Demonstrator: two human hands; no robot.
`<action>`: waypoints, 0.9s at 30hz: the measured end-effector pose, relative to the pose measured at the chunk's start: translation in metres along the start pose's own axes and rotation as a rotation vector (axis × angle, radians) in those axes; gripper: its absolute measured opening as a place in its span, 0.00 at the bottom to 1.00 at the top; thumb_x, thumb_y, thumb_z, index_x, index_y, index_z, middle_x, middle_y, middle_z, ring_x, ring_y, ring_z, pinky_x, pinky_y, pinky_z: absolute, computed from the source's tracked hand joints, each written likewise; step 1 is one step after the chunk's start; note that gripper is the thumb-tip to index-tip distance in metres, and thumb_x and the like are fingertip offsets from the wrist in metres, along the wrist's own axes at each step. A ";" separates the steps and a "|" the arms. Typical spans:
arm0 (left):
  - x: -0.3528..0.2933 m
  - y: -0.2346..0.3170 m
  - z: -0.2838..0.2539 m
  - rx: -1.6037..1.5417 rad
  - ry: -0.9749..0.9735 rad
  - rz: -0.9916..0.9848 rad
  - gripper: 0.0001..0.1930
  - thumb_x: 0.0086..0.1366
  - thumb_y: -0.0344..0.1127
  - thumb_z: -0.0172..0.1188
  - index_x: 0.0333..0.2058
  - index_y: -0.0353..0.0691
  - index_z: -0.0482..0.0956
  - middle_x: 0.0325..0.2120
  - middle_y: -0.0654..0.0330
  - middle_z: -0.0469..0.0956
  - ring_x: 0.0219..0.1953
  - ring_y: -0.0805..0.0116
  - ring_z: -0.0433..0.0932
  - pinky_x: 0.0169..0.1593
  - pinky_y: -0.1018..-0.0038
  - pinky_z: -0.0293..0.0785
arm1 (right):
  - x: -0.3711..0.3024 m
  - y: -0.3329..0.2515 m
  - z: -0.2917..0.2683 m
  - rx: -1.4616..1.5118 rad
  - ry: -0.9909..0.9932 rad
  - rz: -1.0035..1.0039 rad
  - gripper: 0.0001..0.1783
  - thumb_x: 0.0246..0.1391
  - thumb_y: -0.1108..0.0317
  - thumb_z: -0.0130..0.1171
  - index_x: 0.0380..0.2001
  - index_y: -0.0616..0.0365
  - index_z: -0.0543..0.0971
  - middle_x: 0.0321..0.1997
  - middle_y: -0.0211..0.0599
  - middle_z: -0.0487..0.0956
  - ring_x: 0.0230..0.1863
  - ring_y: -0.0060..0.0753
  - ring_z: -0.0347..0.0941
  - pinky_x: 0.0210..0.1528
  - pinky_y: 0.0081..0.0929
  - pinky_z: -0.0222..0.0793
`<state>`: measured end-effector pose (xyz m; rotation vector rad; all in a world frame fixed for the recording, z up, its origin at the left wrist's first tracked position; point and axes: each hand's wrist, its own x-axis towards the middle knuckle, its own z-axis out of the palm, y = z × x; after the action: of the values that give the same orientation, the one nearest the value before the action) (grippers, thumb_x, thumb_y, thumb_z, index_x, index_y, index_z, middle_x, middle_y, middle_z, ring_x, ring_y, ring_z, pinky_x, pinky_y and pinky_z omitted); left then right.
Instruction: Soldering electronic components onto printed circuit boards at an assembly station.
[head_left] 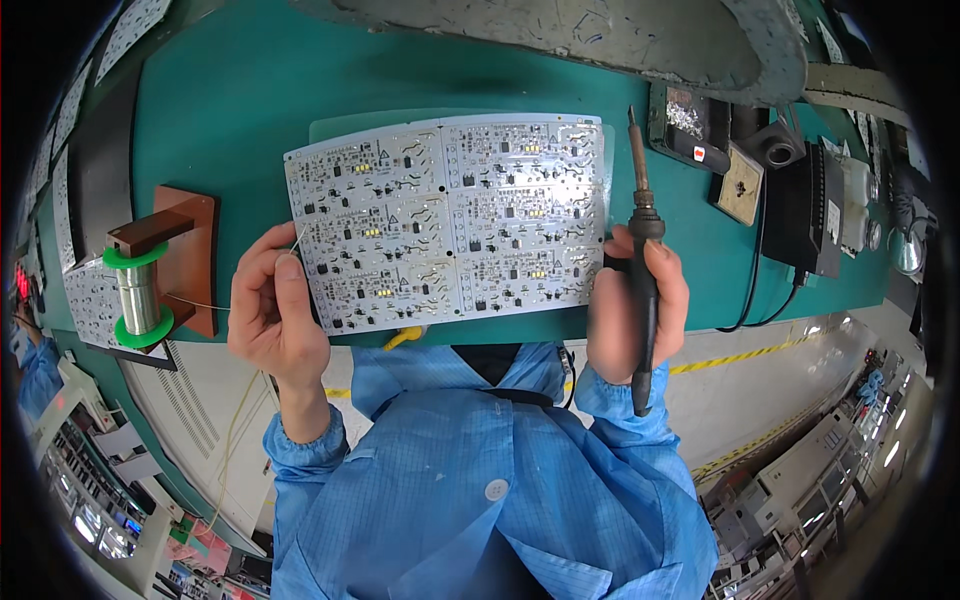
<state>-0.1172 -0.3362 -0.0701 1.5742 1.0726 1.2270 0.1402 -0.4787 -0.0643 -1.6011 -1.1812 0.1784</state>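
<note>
Wearing a blue coat (430,470), I have both hands up by the near edge of the worktop (240,110). My left hand (275,310) pinches a thin wire (299,236) between thumb and finger, right at the left edge of the circuit board (375,225); I cannot tell whether the wire's end touches it. My right hand (668,300) is wrapped round the handle of a soldering iron (648,222), its tip pointing away from me, off the board's right edge. The board lies flat in front of me, over a pale green sheet (320,130). I take this as a check or a pause between joints. A next joint would call for turning the iron's tip inward and bringing the wire to meet it, clear of the small parts. To my left, a wire spool (140,300) sits on a brown stand (200,260). Farther off to the right are a sponge (740,187) and a tray of silvery bits (672,145).
</note>
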 end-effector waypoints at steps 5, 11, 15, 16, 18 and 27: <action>0.001 -0.001 0.002 0.007 0.025 0.029 0.04 0.68 0.21 0.53 0.39 0.26 0.75 0.46 0.42 0.78 0.35 0.75 0.78 0.40 0.81 0.75 | -0.001 -0.001 -0.001 -0.014 0.007 0.023 0.28 0.49 0.87 0.56 0.56 0.64 0.70 0.47 0.58 0.78 0.43 0.42 0.79 0.48 0.35 0.75; 0.001 0.000 0.005 -0.004 0.037 0.026 0.04 0.68 0.20 0.53 0.39 0.26 0.75 0.46 0.42 0.78 0.36 0.75 0.79 0.41 0.81 0.75 | -0.003 -0.002 0.000 0.007 0.027 0.057 0.27 0.51 0.88 0.53 0.56 0.63 0.70 0.48 0.58 0.77 0.43 0.41 0.79 0.50 0.35 0.74; 0.001 0.001 0.005 -0.016 0.031 0.035 0.04 0.68 0.21 0.53 0.39 0.25 0.75 0.46 0.43 0.79 0.36 0.75 0.79 0.41 0.81 0.75 | -0.004 -0.002 0.000 0.042 0.030 0.080 0.26 0.54 0.86 0.52 0.57 0.63 0.69 0.50 0.57 0.78 0.46 0.41 0.79 0.52 0.35 0.73; 0.002 0.000 0.004 -0.020 0.030 0.042 0.04 0.68 0.21 0.53 0.39 0.25 0.75 0.46 0.43 0.79 0.36 0.75 0.79 0.41 0.81 0.76 | -0.005 -0.002 0.000 0.041 0.028 0.088 0.26 0.55 0.85 0.53 0.58 0.62 0.69 0.51 0.57 0.78 0.47 0.40 0.78 0.53 0.35 0.72; 0.002 -0.001 0.004 -0.026 0.025 0.052 0.05 0.68 0.21 0.53 0.39 0.25 0.76 0.46 0.43 0.79 0.36 0.75 0.79 0.41 0.81 0.76 | -0.006 -0.003 0.000 0.044 0.031 0.101 0.27 0.55 0.84 0.53 0.59 0.62 0.68 0.52 0.56 0.78 0.48 0.40 0.78 0.55 0.35 0.71; 0.001 -0.001 0.004 -0.011 0.034 0.054 0.05 0.68 0.21 0.53 0.40 0.25 0.76 0.45 0.45 0.80 0.38 0.75 0.79 0.43 0.80 0.76 | -0.004 -0.003 0.003 0.071 0.060 0.093 0.27 0.53 0.88 0.50 0.58 0.63 0.69 0.52 0.56 0.76 0.47 0.40 0.79 0.53 0.35 0.74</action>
<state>-0.1127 -0.3351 -0.0714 1.5882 1.0488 1.2980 0.1340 -0.4802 -0.0648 -1.5888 -1.0442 0.2285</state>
